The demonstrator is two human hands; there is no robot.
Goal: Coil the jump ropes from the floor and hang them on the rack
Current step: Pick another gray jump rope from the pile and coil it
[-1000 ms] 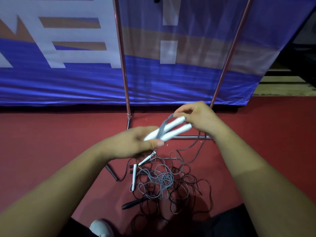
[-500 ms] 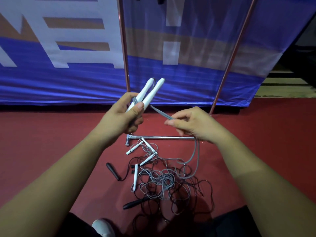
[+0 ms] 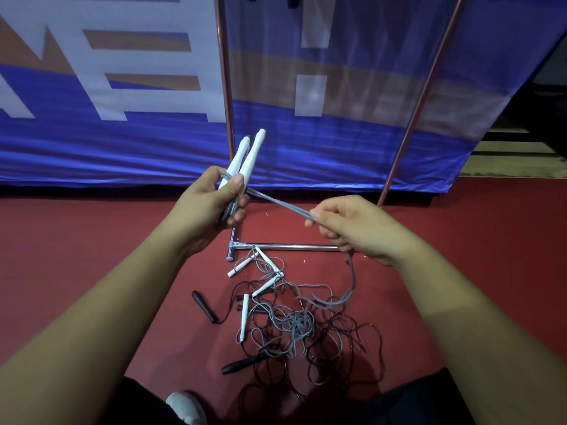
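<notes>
Left hand (image 3: 211,204) grips two white plastic rope handles (image 3: 247,156) pointing to 1 o'clock; right hand (image 3: 352,225) pinches their doubled grey cord (image 3: 282,205)

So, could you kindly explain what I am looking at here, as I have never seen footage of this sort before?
There is no machine here: these are a person's two bare hands, filmed by one camera worn on the head, looking forward and down. The left hand grips a pair of white handles side by side. Their grey cord is wound round them, then runs doubled to the right hand, which pinches it. From there it hangs down to a tangle of ropes on the red floor, grey and black mixed, with a black handle at its edge. Behind stands the rack, with copper-coloured uprights and a silver base bar, before a blue banner.
</notes>
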